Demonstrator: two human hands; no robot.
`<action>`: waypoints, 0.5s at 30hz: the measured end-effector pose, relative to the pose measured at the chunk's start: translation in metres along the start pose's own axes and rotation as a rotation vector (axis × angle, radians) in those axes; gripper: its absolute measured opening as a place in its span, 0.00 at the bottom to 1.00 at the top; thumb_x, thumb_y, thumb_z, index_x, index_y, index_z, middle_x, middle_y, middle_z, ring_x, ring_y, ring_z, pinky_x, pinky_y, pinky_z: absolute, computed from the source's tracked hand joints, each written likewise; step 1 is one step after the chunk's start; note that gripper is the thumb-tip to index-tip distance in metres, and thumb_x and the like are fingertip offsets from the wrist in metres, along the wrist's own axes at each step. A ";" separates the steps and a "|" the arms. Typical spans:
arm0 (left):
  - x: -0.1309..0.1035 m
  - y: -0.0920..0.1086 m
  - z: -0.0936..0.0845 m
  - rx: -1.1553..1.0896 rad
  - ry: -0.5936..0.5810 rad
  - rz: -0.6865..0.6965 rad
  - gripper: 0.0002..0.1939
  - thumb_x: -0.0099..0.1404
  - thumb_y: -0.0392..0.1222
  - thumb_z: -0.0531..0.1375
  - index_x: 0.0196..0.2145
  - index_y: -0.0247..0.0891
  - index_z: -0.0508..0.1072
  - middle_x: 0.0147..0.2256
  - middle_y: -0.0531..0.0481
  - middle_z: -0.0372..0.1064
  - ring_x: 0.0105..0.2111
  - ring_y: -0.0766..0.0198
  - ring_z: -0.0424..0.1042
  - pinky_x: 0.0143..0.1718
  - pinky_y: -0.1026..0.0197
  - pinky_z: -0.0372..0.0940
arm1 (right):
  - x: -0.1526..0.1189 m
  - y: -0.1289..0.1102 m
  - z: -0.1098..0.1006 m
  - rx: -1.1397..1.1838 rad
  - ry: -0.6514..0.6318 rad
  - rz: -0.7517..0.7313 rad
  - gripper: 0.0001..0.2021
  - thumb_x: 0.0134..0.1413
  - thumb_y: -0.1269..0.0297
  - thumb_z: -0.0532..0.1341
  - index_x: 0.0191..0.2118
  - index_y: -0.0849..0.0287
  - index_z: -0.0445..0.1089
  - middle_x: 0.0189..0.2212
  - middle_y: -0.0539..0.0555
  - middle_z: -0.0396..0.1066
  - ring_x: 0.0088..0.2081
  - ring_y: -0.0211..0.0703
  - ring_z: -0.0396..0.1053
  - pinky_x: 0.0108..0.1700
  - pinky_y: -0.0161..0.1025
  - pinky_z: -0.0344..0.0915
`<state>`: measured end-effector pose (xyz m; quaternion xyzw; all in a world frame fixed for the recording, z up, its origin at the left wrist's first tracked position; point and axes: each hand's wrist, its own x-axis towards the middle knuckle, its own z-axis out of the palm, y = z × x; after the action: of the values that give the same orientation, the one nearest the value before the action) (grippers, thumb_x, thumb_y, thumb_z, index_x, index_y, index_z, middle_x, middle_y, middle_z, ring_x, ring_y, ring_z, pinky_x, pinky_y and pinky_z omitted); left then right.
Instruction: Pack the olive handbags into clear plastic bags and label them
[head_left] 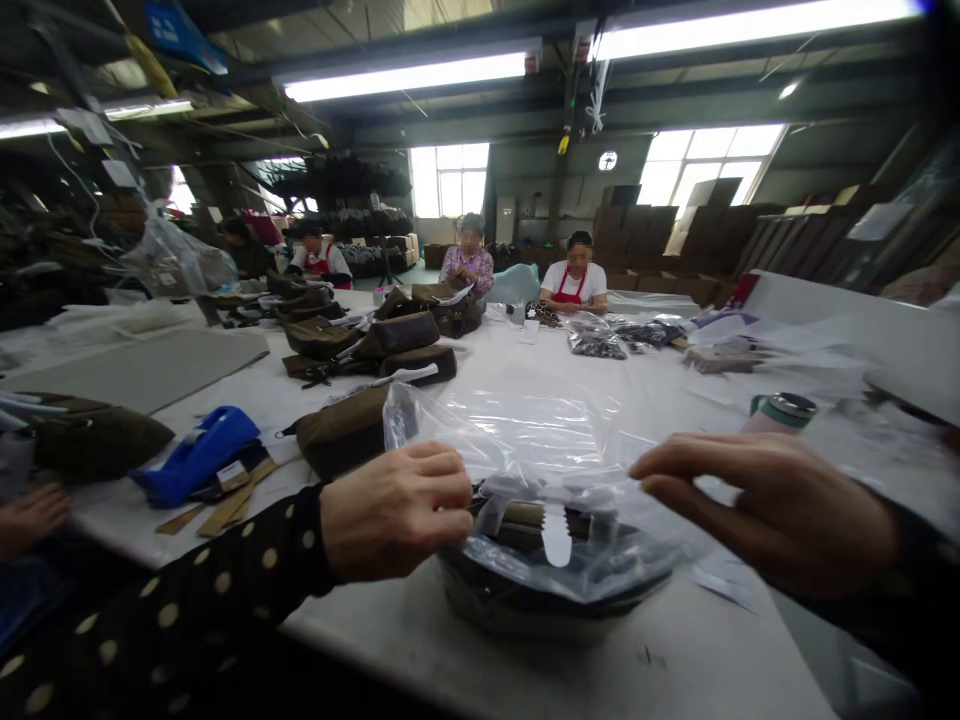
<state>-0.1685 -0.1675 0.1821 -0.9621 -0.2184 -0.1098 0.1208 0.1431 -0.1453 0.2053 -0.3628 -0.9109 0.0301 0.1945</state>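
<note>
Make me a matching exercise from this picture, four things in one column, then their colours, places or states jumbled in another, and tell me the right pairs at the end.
Column one:
1. Plastic bag
2. Tape dispenser
3. Lidded cup
4. Ceiling tube light

Column two:
A. Partly hidden behind the right hand
B. Lit, overhead
C. See-through, with the left hand at its edge
D. Blue, lying on the table

Right pairs: 1-C, 2-D, 3-A, 4-B.

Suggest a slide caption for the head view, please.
Left hand and right hand at a clear plastic bag around a dark bag on a white table, with brown bags piled beyond.
</note>
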 end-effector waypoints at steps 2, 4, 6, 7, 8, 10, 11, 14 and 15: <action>-0.002 0.008 -0.008 -0.048 0.005 0.053 0.12 0.62 0.29 0.48 0.29 0.38 0.69 0.28 0.49 0.66 0.32 0.64 0.64 0.44 0.56 0.60 | 0.028 -0.019 0.019 -0.016 -0.150 0.011 0.15 0.54 0.53 0.52 0.37 0.56 0.71 0.33 0.53 0.73 0.33 0.41 0.69 0.36 0.36 0.64; -0.003 0.015 -0.015 -0.080 0.002 0.080 0.12 0.61 0.29 0.48 0.29 0.38 0.69 0.28 0.49 0.67 0.32 0.64 0.64 0.45 0.55 0.61 | 0.051 -0.024 0.039 -0.114 -0.274 0.052 0.23 0.46 0.46 0.57 0.41 0.58 0.70 0.35 0.57 0.72 0.39 0.50 0.69 0.40 0.42 0.63; -0.004 0.021 -0.019 -0.109 -0.003 0.106 0.11 0.60 0.30 0.49 0.28 0.39 0.69 0.27 0.49 0.67 0.32 0.63 0.65 0.44 0.55 0.62 | 0.065 -0.020 0.057 -0.198 -0.382 0.090 0.23 0.41 0.45 0.60 0.39 0.57 0.71 0.32 0.56 0.73 0.37 0.52 0.69 0.38 0.43 0.63; -0.004 0.024 -0.021 -0.124 -0.011 0.122 0.10 0.60 0.30 0.49 0.28 0.39 0.69 0.26 0.49 0.67 0.32 0.63 0.65 0.44 0.55 0.62 | 0.069 -0.018 0.064 -0.227 -0.424 0.107 0.19 0.42 0.47 0.60 0.36 0.55 0.72 0.30 0.54 0.73 0.35 0.50 0.70 0.35 0.41 0.63; -0.004 0.026 -0.022 -0.137 -0.022 0.136 0.09 0.60 0.31 0.50 0.28 0.38 0.69 0.26 0.49 0.67 0.31 0.63 0.65 0.44 0.55 0.62 | 0.071 -0.016 0.070 -0.266 -0.440 0.113 0.15 0.44 0.50 0.59 0.34 0.54 0.72 0.28 0.53 0.73 0.33 0.48 0.71 0.32 0.39 0.62; -0.004 0.031 -0.026 -0.154 -0.048 0.146 0.09 0.60 0.32 0.51 0.28 0.38 0.69 0.26 0.49 0.67 0.31 0.63 0.65 0.44 0.55 0.62 | 0.072 -0.013 0.077 -0.392 -0.389 0.077 0.09 0.48 0.59 0.56 0.31 0.55 0.71 0.26 0.53 0.73 0.31 0.46 0.71 0.31 0.38 0.60; -0.005 0.033 -0.029 -0.159 -0.057 0.143 0.09 0.60 0.32 0.51 0.28 0.38 0.69 0.26 0.49 0.68 0.30 0.63 0.65 0.45 0.56 0.62 | 0.071 -0.012 0.080 -0.464 -0.341 0.040 0.08 0.49 0.63 0.55 0.30 0.57 0.70 0.25 0.54 0.73 0.30 0.46 0.71 0.32 0.38 0.59; -0.008 0.028 -0.035 -0.155 -0.073 0.083 0.07 0.61 0.35 0.52 0.31 0.40 0.70 0.28 0.51 0.70 0.34 0.64 0.67 0.52 0.55 0.56 | 0.067 -0.012 0.084 -0.589 -0.241 -0.069 0.08 0.48 0.73 0.53 0.31 0.61 0.69 0.25 0.56 0.72 0.30 0.46 0.70 0.32 0.40 0.57; -0.011 0.022 -0.036 -0.135 -0.076 0.039 0.05 0.61 0.37 0.54 0.34 0.41 0.70 0.30 0.51 0.71 0.37 0.63 0.67 0.55 0.52 0.52 | 0.066 -0.013 0.084 -0.584 -0.236 -0.081 0.08 0.48 0.73 0.53 0.31 0.61 0.69 0.25 0.56 0.72 0.29 0.46 0.70 0.31 0.40 0.57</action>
<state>-0.1742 -0.2010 0.2095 -0.9756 -0.1962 -0.0851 0.0493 0.0597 -0.1032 0.1520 -0.3608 -0.9109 -0.1986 -0.0239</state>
